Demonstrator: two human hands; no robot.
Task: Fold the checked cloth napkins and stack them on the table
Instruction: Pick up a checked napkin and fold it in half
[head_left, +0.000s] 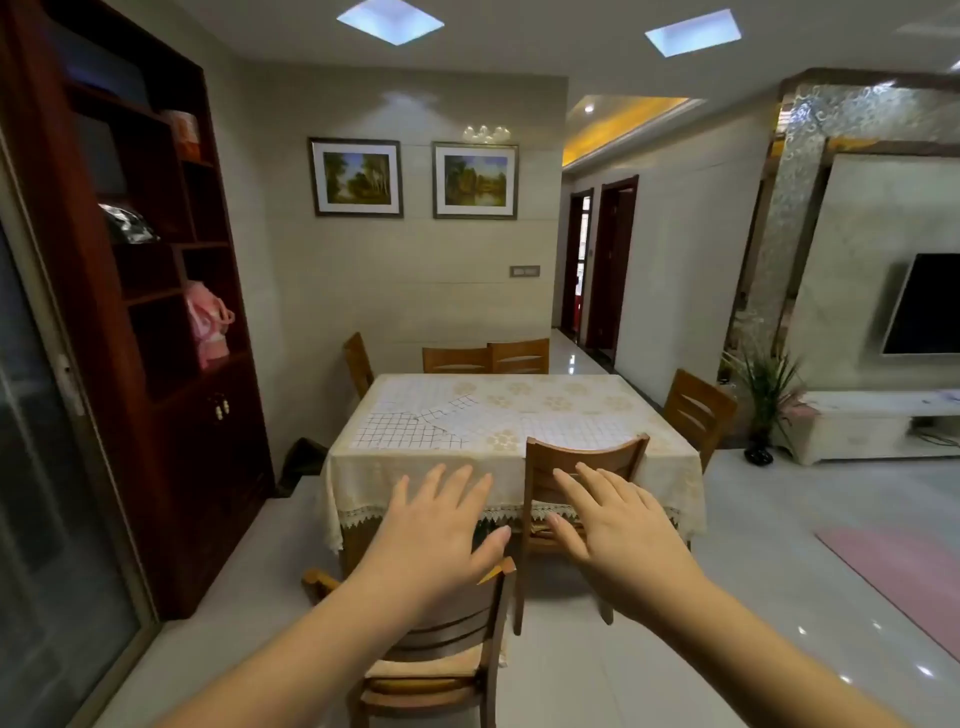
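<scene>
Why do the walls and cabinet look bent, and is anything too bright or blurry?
Head view: the wide-angle lens bows the dark wooden cabinet and walls near the edges; square ceiling lights glare and reflect as spots on the glossy floor tiles; the white checked cloth napkins on the table look soft, slightly washed out.

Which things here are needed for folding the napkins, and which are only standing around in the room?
For the job: checked napkins, lying unfolded on the table; left hand and right hand, both empty.

Just around: chairs, cabinet, pink bag, two pictures, TV, plant, pink mat.
</scene>
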